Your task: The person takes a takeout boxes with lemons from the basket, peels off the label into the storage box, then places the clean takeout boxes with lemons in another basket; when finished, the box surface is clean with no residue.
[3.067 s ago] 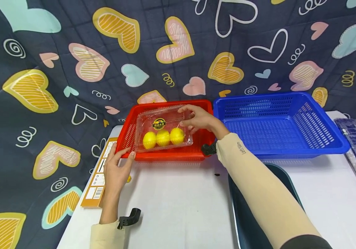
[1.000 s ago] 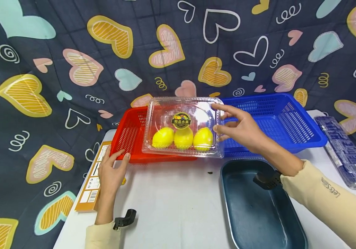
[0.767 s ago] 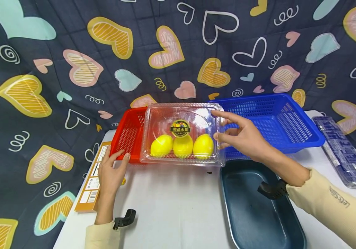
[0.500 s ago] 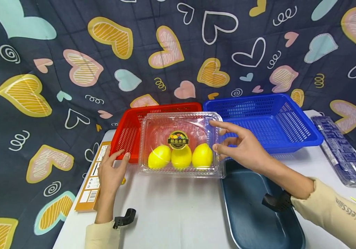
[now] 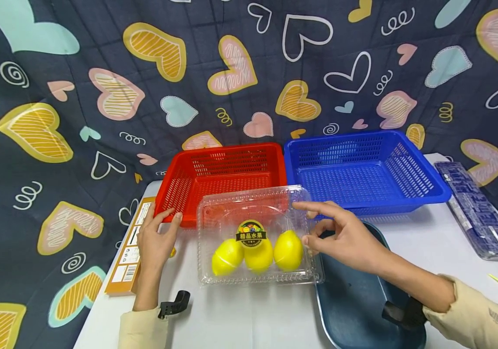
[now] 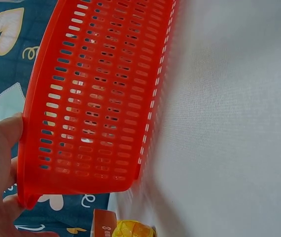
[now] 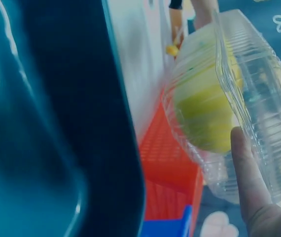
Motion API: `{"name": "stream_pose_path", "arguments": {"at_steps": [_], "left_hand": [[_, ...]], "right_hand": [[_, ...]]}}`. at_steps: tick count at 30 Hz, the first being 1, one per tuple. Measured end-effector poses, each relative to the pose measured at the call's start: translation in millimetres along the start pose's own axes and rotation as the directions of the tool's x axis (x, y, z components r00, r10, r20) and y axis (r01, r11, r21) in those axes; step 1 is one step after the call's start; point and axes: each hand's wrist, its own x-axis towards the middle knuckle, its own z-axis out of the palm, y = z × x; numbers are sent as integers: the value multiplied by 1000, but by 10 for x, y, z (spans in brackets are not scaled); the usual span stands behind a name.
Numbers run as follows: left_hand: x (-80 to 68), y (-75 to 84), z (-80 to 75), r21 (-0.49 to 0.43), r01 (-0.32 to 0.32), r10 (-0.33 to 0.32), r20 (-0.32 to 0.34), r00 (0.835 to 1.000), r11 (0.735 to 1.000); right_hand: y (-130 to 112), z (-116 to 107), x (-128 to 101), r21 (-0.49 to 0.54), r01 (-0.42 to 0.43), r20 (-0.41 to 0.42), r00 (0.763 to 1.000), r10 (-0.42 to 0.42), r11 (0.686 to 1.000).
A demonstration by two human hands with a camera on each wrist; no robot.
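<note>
A clear plastic fruit box point(image 5: 225, 223) with a black and gold label hangs in front of the baskets. Three yellow lemons point(image 5: 258, 257) lie along its lower side. My right hand point(image 5: 349, 240) pinches the box's right edge between thumb and fingers; in the right wrist view the thumb point(image 7: 246, 168) presses against its clear wall. My left hand point(image 5: 157, 245) holds the near left corner of the red basket point(image 5: 240, 162). The left wrist view shows that hand's thumb on the rim of the perforated basket, with the other fingers partly hidden behind it.
A blue basket point(image 5: 366, 179) stands right of the red one. The dark teal tray point(image 5: 353, 305) lies nearer, partly under my right forearm. An orange and white carton point(image 5: 129, 261) sits at the left, a blue patterned package point(image 5: 480, 213) at the far right.
My right hand has lifted the lemon box out of the red basket, first rightward, then down towards me over the table. The left hand has stayed at the basket's corner.
</note>
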Motion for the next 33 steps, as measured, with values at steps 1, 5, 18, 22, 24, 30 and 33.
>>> {"name": "stream_pose_path", "arguments": {"at_steps": [1, 5, 18, 22, 24, 30, 33], "left_hand": [[2, 1, -1, 2, 2, -2, 2, 1000, 1000], [11, -5, -1, 6, -6, 7, -8, 1000, 1000], [20, -27, -4, 14, 4, -4, -14, 1000, 1000], [24, -24, -2, 9, -14, 14, -20, 1000, 1000], [24, -20, -2, 3, -20, 20, -25, 1000, 1000], [19, -13, 2, -3, -23, 23, -29, 999, 1000], [21, -9, 1, -3, -31, 31, -31, 999, 1000]], "right_hand": [[7, 11, -19, 2, -4, 6, 1000, 4, 1000], [44, 68, -80, 15, -12, 32, 999, 12, 1000], [243, 241, -130, -31, -75, 87, 993, 77, 997], [271, 254, -100, -39, -116, 99, 988, 120, 992], [272, 250, -72, -64, -136, 103, 985, 142, 989], [284, 184, 22, -112, -130, 156, 977, 146, 985], [314, 127, 54, -144, -95, 203, 971, 124, 985]]}}
